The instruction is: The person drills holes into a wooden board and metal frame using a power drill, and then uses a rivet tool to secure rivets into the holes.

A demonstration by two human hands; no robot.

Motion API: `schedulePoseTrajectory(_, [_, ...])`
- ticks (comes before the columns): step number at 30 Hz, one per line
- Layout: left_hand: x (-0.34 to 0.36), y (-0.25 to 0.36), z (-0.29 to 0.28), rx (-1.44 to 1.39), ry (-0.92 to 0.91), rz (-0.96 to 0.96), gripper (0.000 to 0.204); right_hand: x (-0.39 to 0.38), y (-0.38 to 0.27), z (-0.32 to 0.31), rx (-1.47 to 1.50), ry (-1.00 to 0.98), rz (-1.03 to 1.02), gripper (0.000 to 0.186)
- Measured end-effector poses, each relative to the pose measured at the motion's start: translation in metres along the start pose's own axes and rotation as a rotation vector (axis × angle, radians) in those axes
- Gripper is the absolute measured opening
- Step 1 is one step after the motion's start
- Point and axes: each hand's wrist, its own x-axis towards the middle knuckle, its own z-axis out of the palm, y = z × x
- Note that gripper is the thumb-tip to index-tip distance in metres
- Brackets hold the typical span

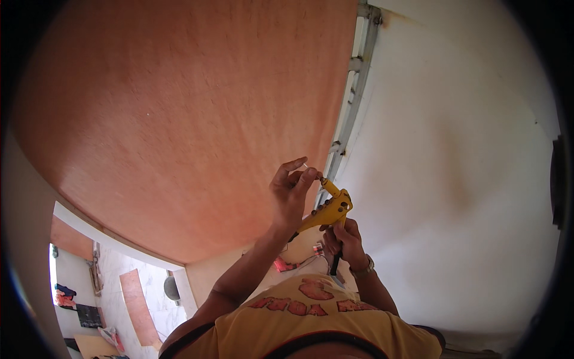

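I pinch a thin pale rivet (305,166) between the fingers of my left hand (290,190), at the nose of a yellow hand riveter (327,210). My right hand (348,240) is closed round the riveter's lower handle, with a dark grip below it. The tool sits in front of a reddish wooden panel (197,107), beside a narrow metal frame strip (357,75) at the panel's right edge.
A pale stained wall (454,90) fills the right side. Below the panel, a curved white edge (143,245) borders a marble floor (113,257) with a reddish board (136,299) on it. Red and black items (286,263) lie behind my arms.
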Motion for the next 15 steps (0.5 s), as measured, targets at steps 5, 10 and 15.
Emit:
schedulePoseTrajectory(5, [0.001, 0.008, 0.008, -0.116, -0.002, 0.021, 0.027, 0.006, -0.028, -0.004, -0.088, -0.046, -0.001, 0.038])
schedulePoseTrajectory(10, [0.0, 0.024, 0.027, -0.065, 0.096, 0.03, 0.023, 0.022, -0.038, -0.022, -0.036, -0.2, -0.013, 0.039])
schedulePoseTrajectory(15, [-0.016, 0.03, 0.061, -0.044, 0.117, 0.128, 0.023, 0.014, -0.051, -0.046, 0.007, -0.301, -0.032, 0.043])
